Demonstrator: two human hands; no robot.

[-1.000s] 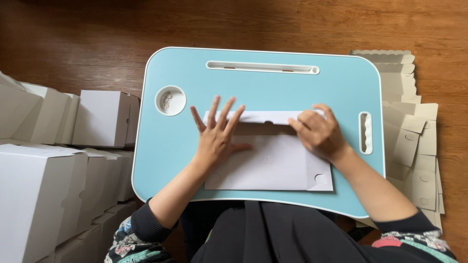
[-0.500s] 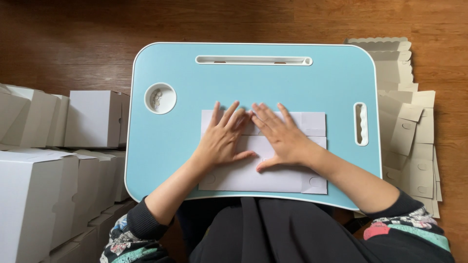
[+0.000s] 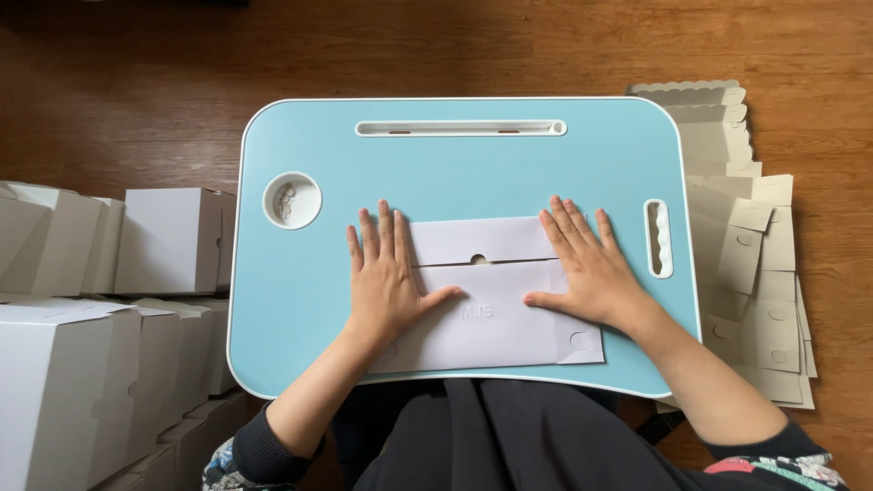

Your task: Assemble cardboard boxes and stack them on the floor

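Dark wooden floor [image 3: 136,82], with a light-blue lap bench [image 3: 455,173] across the person's knees and a flat white card blank [image 3: 496,318] pressed on it.

The bench is smooth, matt, round-cornered and white-edged, with a long slot [image 3: 459,128] at the far side, a round cup recess [image 3: 292,200] at the left and a wavy handle cut-out [image 3: 658,238] at the right. The card blank lies at the near centre of the bench, its far flap folded down along a straight crease with a small half-round notch. Left hand [image 3: 386,277] lies flat on its left end, fingers spread wide, gripping nothing; right hand [image 3: 587,268] likewise on its right end. Assembled white cardboard boxes [image 3: 109,300] crowd the floor at the left; a stack of unfolded blanks [image 3: 755,264] with scalloped edges lies at the right.
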